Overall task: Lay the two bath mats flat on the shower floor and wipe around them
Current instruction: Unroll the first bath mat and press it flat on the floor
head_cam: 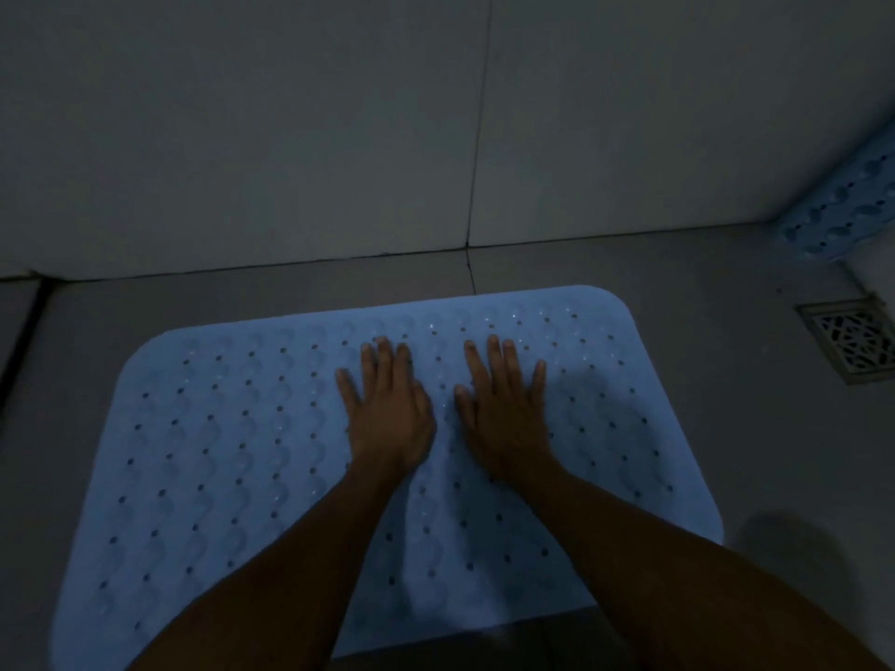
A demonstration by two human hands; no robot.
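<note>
A pale blue bath mat with rounded corners lies flat on the grey tiled shower floor, its surface covered in rows of small drain holes and raised scalloped bumps. Its far edge runs near the base of the tiled wall, with a strip of bare floor between them. Both hands rest palm-down on the far middle part of the mat, side by side and close to each other without touching. The left hand has its fingers stretched out flat and gripping nothing; the right hand likewise lies with its fingers spread open against the mat, empty. Both bare forearms reach in from the near edge of the view. A second blue mat of the same pattern leans upright in the far right corner against the wall. Just in front of it, a square metal floor drain sits in the floor, apart from the flat mat.
</note>
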